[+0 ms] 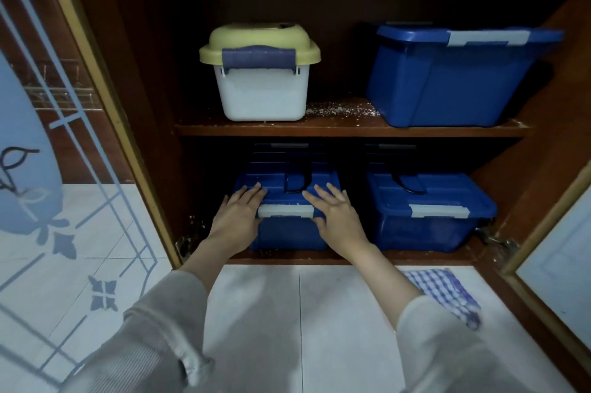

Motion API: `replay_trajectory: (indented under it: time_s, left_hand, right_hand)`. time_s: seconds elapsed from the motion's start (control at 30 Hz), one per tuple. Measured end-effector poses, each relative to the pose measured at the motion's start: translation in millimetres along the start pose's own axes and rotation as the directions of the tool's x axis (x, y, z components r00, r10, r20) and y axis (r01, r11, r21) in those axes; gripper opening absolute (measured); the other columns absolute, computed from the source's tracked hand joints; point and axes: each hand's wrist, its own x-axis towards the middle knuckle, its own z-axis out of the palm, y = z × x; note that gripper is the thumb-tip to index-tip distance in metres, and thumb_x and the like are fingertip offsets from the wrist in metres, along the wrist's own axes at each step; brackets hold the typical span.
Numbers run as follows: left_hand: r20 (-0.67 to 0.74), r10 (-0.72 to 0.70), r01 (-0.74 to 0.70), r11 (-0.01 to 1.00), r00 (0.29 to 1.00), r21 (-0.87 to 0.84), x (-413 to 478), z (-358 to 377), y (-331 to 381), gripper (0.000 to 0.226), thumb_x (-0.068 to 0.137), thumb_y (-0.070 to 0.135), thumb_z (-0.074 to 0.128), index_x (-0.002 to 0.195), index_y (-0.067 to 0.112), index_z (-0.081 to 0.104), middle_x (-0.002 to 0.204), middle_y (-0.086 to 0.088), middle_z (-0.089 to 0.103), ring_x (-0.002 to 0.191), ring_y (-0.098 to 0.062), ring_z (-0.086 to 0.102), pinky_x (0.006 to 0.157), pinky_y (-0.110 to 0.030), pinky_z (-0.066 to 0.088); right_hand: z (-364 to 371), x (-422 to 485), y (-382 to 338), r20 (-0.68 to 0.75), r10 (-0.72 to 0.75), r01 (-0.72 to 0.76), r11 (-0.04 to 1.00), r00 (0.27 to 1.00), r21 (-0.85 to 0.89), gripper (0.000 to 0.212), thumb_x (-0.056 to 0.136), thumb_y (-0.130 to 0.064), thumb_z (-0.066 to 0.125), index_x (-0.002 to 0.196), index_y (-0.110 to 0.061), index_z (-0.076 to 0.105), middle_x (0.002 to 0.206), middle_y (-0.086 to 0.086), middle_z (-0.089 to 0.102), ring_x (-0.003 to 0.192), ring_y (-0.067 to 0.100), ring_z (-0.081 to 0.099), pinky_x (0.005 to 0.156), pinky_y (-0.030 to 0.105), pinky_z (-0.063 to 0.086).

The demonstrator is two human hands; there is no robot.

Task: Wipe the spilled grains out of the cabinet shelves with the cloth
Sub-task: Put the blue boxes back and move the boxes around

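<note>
On the lower shelf (415, 256) we are resting our left hand (238, 220) and right hand (339, 221) flat on the left blue bin (287, 232), fingers straight and released, grasping nothing. We are judging the wiping as not yet begun: the grains (342, 109) are lying scattered on the upper shelf (348, 130), and the cloth (444, 293) is lying untouched on the floor (303, 312), near right. We are counting two shelves, one cloth, three blue bins and one white bin (260, 95).
</note>
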Motion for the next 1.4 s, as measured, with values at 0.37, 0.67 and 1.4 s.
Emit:
replay_trajectory:
  time_s: [0.37,0.67,1.4]
  left_hand:
    - [-0.348,-0.102,-0.085,0.872,0.932,-0.482,-23.1,-45.5,21.9,0.055,0.095,0.016,0.052,0.145,0.012,0.031,0.155,-0.006,0.021,0.142,-0.020,0.019,0.109,-0.019,0.015]
    - [-0.661,-0.283,-0.250,0.767,0.695,-0.591,-5.4,-122.4,21.4,0.035,0.098,0.016,0.044,0.131,0.006,0.048,0.136,-0.007,0.043,0.120,-0.017,0.046,0.097,-0.023,0.036]
    - [-0.101,-0.402,-0.063,0.105,0.910,-0.992,67.4,-204.6,10.0,0.060,0.095,0.038,0.048,0.146,0.014,0.028,0.136,-0.009,0.048,0.102,-0.015,0.046,0.082,-0.030,0.034]
  right_hand:
    - [-57.1,-7.5,-35.1,-0.124,-0.023,0.055,0.963,0.992,0.265,0.054,0.093,-0.040,0.053,0.143,-0.029,0.035,0.153,-0.004,0.028,0.143,0.015,0.019,0.115,0.029,0.013]
    - [-129.8,29.8,-77.1,-0.619,0.061,0.312,0.822,0.783,0.476,0.025,0.091,-0.012,0.059,0.114,-0.005,0.067,0.116,0.008,0.066,0.110,0.012,0.058,0.091,0.012,0.039]
    - [-173.2,125.1,-77.1,-0.072,0.272,-0.084,0.519,0.959,0.850,0.060,0.094,-0.051,0.044,0.143,-0.018,0.037,0.143,0.005,0.043,0.130,0.024,0.041,0.107,0.038,0.034]
